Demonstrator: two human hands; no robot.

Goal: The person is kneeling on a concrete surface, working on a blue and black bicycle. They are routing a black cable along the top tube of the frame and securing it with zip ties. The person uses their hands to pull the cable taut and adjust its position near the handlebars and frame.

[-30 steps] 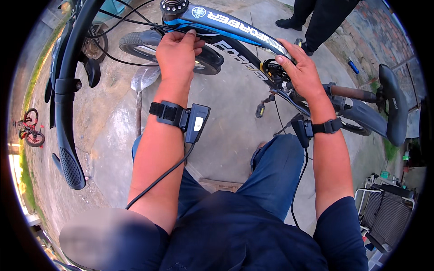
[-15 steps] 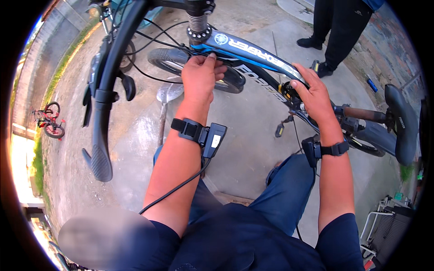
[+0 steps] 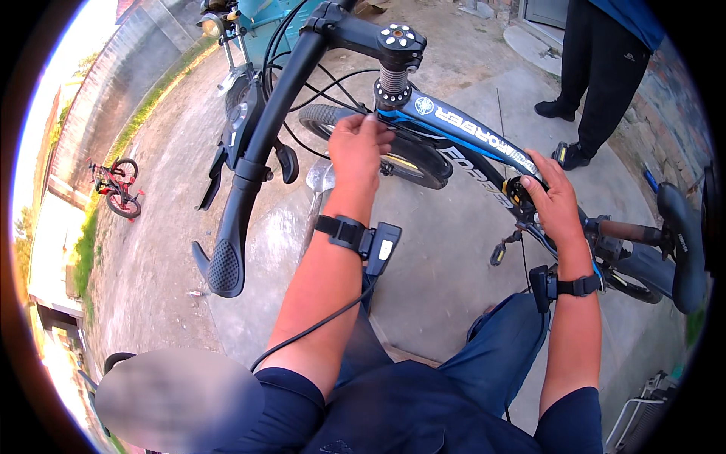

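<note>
Left hand [image 3: 358,150]: grip indeterminable, black tubular handlebar [image 3: 281,102] at nine o'clock. Right hand [image 3: 558,200] clasps blue-black bicycle frame [image 3: 478,140] over grey concrete [image 3: 431,265].

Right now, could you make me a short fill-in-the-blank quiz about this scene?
1. Of the handlebar and the saddle, the left hand is nearer the ____.
2. The right hand touches a dark bicycle frame with a bright ____ stripe.
3. The small bicycle at far left is black and ____.

Missing words: handlebar; blue; red.
</note>
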